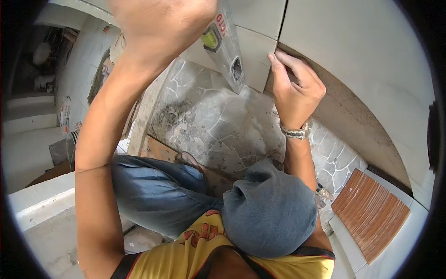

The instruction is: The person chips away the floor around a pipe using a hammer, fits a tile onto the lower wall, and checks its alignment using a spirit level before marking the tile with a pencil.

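Note:
My left hand (162, 16), closed at the top of the view, is on a grey spirit level (227, 56) with a green vial and red lettering. Its fingers are mostly hidden behind the back of the hand. The level slants down along pale wall tiles (255, 51), its lower end near their bottom edge. My right hand (299, 88), with a metal wristwatch (296, 132), is raised to a tile corner beside a dark joint. Its thumb and fingers are bent together in a pinch there; anything between the fingertips is too small to make out.
Below the large tile (362, 51) on the right runs a bare brown strip of wall (357, 107). A brown ridged tile (370, 215) lies on paler tiles at lower right. Dusty stone-patterned floor (218, 121) and a wooden board (158, 149) lie near my bent legs.

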Demonstrator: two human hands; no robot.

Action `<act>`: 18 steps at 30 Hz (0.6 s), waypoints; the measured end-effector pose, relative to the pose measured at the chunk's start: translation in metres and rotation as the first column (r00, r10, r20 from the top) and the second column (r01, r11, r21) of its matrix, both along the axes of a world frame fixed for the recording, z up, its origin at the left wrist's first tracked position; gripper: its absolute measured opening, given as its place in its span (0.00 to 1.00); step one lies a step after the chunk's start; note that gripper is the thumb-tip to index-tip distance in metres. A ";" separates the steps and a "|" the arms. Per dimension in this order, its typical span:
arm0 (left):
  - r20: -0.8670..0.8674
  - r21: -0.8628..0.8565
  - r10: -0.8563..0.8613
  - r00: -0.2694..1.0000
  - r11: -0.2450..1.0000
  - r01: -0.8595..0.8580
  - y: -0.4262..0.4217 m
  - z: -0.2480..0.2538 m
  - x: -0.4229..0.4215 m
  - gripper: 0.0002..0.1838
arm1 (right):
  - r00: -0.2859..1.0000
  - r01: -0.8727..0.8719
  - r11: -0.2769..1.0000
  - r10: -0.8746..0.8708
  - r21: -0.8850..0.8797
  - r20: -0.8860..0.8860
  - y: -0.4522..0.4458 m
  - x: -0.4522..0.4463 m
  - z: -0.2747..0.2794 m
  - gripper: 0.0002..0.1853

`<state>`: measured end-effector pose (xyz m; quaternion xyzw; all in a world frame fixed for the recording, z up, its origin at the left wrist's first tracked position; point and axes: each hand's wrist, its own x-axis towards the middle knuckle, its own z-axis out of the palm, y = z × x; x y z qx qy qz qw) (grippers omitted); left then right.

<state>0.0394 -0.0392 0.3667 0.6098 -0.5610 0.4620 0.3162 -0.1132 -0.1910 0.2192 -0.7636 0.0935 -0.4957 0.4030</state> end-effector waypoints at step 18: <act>-0.299 -0.091 0.298 0.906 0.937 -0.338 0.138 0.014 0.115 0.19 | 1.000 0.012 1.000 -0.012 -0.010 -0.021 -0.001 -0.002 0.001 0.05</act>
